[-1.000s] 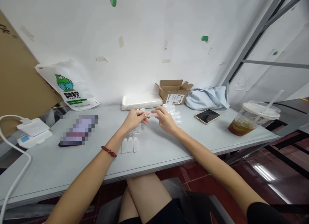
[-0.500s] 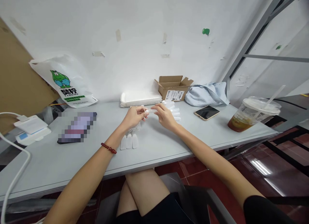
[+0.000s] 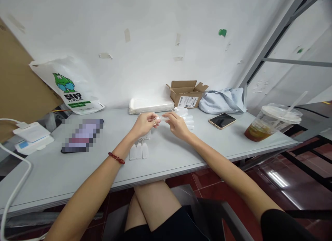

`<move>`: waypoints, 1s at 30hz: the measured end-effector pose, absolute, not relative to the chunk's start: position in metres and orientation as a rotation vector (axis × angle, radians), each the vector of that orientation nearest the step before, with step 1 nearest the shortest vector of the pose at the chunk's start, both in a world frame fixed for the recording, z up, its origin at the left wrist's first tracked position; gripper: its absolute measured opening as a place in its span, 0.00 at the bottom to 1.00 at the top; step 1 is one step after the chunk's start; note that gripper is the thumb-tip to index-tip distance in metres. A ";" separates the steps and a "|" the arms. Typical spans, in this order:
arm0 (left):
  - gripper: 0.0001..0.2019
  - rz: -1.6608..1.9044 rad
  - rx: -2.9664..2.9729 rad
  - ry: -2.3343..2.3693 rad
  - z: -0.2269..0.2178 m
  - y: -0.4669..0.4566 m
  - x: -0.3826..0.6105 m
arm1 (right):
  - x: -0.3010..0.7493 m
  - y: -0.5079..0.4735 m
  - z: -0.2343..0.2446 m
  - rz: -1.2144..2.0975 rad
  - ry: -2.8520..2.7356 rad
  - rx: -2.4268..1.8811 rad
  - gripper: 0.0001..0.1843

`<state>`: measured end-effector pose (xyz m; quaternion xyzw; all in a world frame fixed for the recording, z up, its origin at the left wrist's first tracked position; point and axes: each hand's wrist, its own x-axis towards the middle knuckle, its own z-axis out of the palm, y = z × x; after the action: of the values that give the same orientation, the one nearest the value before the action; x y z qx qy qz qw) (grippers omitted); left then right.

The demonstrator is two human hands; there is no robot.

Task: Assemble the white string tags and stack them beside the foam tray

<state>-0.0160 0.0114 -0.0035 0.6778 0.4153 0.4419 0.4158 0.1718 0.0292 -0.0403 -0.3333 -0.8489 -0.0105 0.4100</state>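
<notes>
My left hand (image 3: 143, 124) and my right hand (image 3: 177, 124) meet above the grey table (image 3: 77, 168), both pinching one small clear plastic bottle (image 3: 162, 119) held level between them. The left fingers close on one end, the right fingers on the other. Three finished small white bottles (image 3: 138, 151) lie side by side on the table just below my left wrist. More clear bottles (image 3: 187, 117) lie in a loose heap behind my right hand.
A stack of white trays (image 3: 151, 105), an open cardboard box (image 3: 187, 93) and a light blue cloth bag (image 3: 223, 100) line the wall. A phone (image 3: 222, 120), an iced drink cup (image 3: 272, 123), a printed plastic bag (image 3: 68, 89), a blurred flat object (image 3: 82, 135) and a white charger (image 3: 32, 137) also sit here.
Both hands stay together on the small bottle, with only slight finger movement. The view has tilted up a little, so everything sits slightly lower-left to higher in frame.
</notes>
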 end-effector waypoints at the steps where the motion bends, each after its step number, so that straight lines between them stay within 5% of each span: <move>1: 0.17 1.110 1.700 1.040 -0.003 0.011 -0.016 | 0.172 0.029 -0.040 -0.027 -2.133 -0.847 0.16; 30: 0.20 1.087 1.567 1.179 0.000 0.010 -0.016 | 0.169 0.029 -0.038 -0.074 -2.115 -0.882 0.15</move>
<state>-0.0156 0.0100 -0.0003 0.6293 0.4736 0.4368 0.4346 0.1687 0.0285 -0.0382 -0.3505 -0.8407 -0.0293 0.4117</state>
